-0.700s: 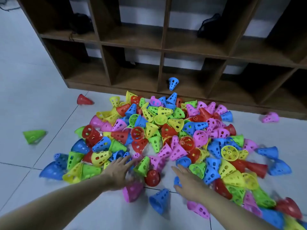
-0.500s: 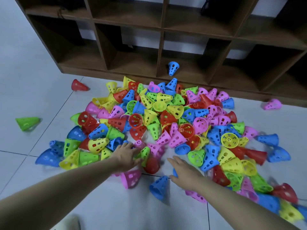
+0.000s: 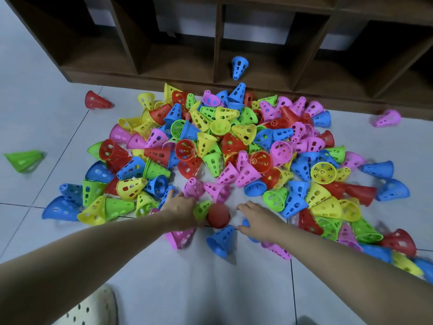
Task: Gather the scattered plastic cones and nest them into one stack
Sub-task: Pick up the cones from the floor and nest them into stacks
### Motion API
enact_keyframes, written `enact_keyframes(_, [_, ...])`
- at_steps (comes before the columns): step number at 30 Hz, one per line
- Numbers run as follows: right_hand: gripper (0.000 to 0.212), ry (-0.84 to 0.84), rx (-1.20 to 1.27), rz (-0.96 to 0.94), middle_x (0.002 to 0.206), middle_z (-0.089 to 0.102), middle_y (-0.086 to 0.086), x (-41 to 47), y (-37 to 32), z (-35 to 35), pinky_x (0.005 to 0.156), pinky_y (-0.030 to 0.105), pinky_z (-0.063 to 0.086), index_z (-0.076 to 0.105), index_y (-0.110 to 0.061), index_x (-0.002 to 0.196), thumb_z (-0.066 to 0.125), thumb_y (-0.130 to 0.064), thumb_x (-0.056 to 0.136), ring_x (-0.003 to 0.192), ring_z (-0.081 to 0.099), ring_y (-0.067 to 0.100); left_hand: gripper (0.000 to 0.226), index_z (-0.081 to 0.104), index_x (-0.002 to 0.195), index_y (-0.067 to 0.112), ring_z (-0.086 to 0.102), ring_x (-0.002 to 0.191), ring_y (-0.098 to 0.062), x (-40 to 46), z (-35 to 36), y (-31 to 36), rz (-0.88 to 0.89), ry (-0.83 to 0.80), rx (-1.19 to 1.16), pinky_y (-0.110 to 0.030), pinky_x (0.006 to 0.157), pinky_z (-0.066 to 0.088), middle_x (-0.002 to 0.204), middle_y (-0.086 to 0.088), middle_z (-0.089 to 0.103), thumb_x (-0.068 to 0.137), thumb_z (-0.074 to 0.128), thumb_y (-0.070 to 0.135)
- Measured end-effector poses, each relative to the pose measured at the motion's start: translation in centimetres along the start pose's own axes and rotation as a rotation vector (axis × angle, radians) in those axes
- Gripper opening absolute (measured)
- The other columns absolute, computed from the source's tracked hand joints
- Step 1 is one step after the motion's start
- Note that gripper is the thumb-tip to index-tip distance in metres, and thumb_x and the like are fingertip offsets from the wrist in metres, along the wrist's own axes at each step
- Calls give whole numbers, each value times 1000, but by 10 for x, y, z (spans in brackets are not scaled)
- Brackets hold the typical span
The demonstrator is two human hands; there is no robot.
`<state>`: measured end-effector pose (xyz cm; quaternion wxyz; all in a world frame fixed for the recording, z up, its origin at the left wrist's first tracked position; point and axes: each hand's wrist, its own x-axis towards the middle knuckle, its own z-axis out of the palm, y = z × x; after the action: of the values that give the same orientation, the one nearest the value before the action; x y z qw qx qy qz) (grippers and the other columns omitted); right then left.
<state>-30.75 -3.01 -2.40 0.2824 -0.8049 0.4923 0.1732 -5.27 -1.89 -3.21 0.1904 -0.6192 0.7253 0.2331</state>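
A big heap of perforated plastic cones [image 3: 234, 146] in red, blue, yellow, green and pink lies on the tiled floor. My left hand [image 3: 181, 207] reaches to the heap's near edge, fingers stretched forward, its thumb side against a small green cone [image 3: 202, 208]. A red cone [image 3: 218, 216] lies just right of that. My right hand [image 3: 256, 219] hovers palm down with spread fingers over a partly hidden blue cone [image 3: 246, 223]. Another blue cone [image 3: 222, 240] and a pink cone [image 3: 180, 236] lie nearest me.
A dark wooden shelf unit [image 3: 218, 38] stands behind the heap, with one blue cone [image 3: 239, 66] inside a cubby. Stray cones lie apart: red [image 3: 97, 100], green [image 3: 22, 159], pink [image 3: 387, 118]. A white perforated shoe [image 3: 91, 308] shows at the bottom.
The view has tilted down and closer. Both hands have stayed at the heap's near edge, with the right hand settling over the blue cone.
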Motion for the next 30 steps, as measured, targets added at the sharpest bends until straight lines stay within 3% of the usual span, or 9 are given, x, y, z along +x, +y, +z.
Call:
enact_keyframes(3, [60, -21, 13, 36, 136, 45, 2, -7, 9, 1, 100, 36, 42, 38, -21, 146, 60, -40, 94, 126, 47, 23, 76, 49, 139, 26, 49, 121, -23, -5, -7, -6, -3, 101, -60, -51, 118, 15, 108, 1, 66, 83, 50, 77])
enact_keyframes(6, [57, -33, 32, 68, 135, 47, -1, -22, 20, 5, 98, 35, 44, 41, -23, 143, 62, -36, 92, 123, 49, 20, 80, 50, 136, 30, 53, 108, -22, -8, -13, -10, 21, 203, -286, -45, 108, 36, 107, 0, 63, 73, 57, 79])
enact_keyframes(8, [52, -11, 25, 93, 135, 47, -3, -34, 26, 10, 98, 36, 45, 43, -23, 141, 61, -33, 93, 123, 49, 18, 76, 57, 127, 30, 60, 94, -16, -13, -16, -9, 49, 249, -523, -39, 90, 52, 101, 5, 63, 66, 66, 75])
enact_keyframes(10, [48, 33, 5, 121, 134, 48, -3, -44, 31, 16, 98, 38, 45, 45, -23, 138, 60, -33, 94, 124, 48, 18, 67, 58, 127, 25, 62, 91, -12, -20, -16, 1, 100, 260, -655, -30, 82, 53, 103, 8, 64, 72, 77, 58])
enact_keyframes(13, [46, 59, 25, 158, 131, 49, -3, -55, 34, 26, 98, 41, 46, 48, -22, 134, 61, -36, 92, 124, 48, 19, 62, 53, 131, 27, 59, 101, -12, -31, -13, 21, 181, 243, -704, -28, 89, 51, 115, 8, 61, 77, 81, 37])
enact_keyframes(18, [38, 140, 153, 253, 124, 52, 2, -68, 31, 39, 96, 39, 45, 57, -21, 126, 56, -42, 95, 114, 54, 28, 46, 52, 109, 33, 61, 89, -13, -33, 0, 55, 339, 210, -659, -37, 81, 54, 98, 11, 61, 73, 79, 41])
enact_keyframes(21, [32, 190, 175, 316, 121, 51, 3, -71, 31, 46, 90, 39, 48, 58, -24, 124, 50, -41, 98, 110, 56, 31, 51, 59, 112, 27, 54, 92, -15, -24, 4, 69, 384, 259, -535, -36, 83, 50, 101, 8, 53, 70, 76, 51])
enact_keyframes(27, [43, 121, 313, 495, 133, 43, 11, -66, 33, 50, 92, 42, 46, 47, -17, 132, 39, -49, 103, 117, 51, 37, 69, 65, 120, 30, 53, 90, -20, -6, 15, 90, 456, 225, -357, -36, 81, 48, 97, 3, 55, 64, 59, 69])
enact_keyframes(30, [62, 148, 432, 621, 141, 40, 17, -64, 47, 53, 91, 41, 48, 35, -13, 143, 41, -57, 100, 119, 53, 37, 58, 62, 122, 35, 55, 97, -22, 3, 22, 97, 481, 230, -198, -34, 84, 43, 104, 4, 59, 70, 64, 61])
